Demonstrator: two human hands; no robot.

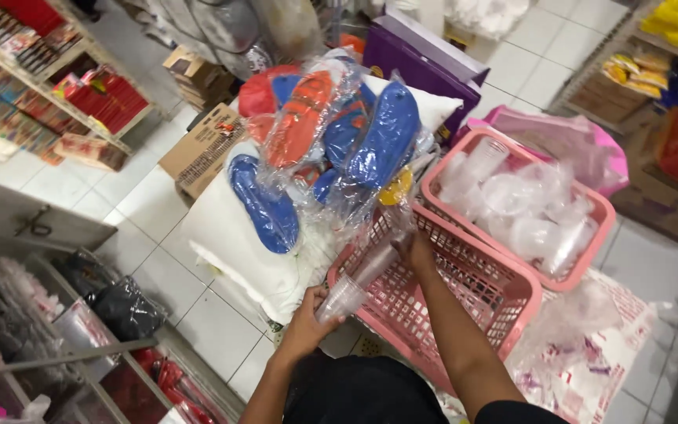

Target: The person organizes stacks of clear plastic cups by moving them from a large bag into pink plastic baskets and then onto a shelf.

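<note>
While a sleeve of clear plastic cups (359, 283) lies slanted over the near pink basket (464, 302), the left hand (308, 318) clasps its lower end and the right hand (412, 250) seemingly pinches its top, beside bagged sandals (339, 141).

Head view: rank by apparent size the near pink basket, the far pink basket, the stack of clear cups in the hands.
1-2. near pink basket and far pink basket: look alike, and nearness makes it unsure.
3. stack of clear cups, held by left hand and right hand.
</note>
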